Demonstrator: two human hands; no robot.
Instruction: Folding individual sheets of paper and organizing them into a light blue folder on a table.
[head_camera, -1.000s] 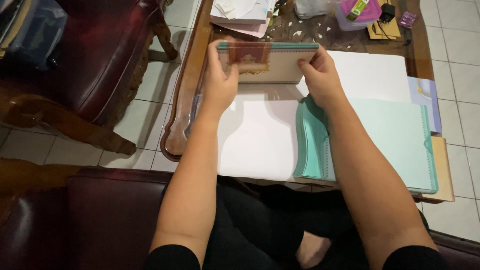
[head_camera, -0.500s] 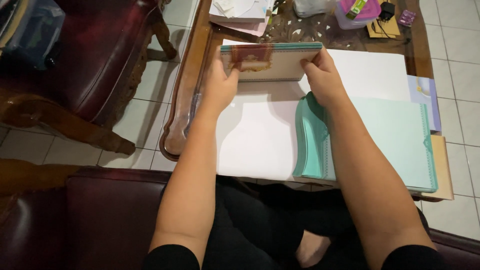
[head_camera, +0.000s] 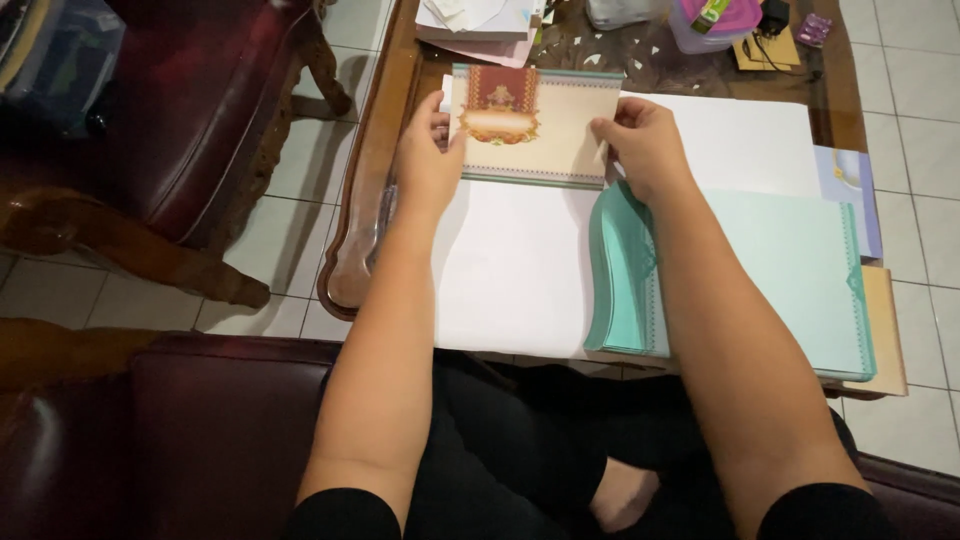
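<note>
A beige card (head_camera: 555, 130) with a dark red ornamented panel and teal edging is held flat above the white sheet (head_camera: 520, 270) on the table. My left hand (head_camera: 428, 150) grips its left edge, thumb on top. My right hand (head_camera: 645, 145) pinches its right edge. A stack of mint-green cards (head_camera: 760, 270) lies just under my right forearm, on the right part of the table.
A wooden table (head_camera: 365, 200) carries paper piles (head_camera: 480, 25), a pink-lidded box (head_camera: 715, 20) and small items at the far edge. A dark red leather armchair (head_camera: 190, 120) stands to the left on a tiled floor. I sit on a matching seat (head_camera: 200, 430).
The card was tilted up on its edge before; now it lies open and flat toward me, its face showing. Both hands have kept their hold on its sides.
</note>
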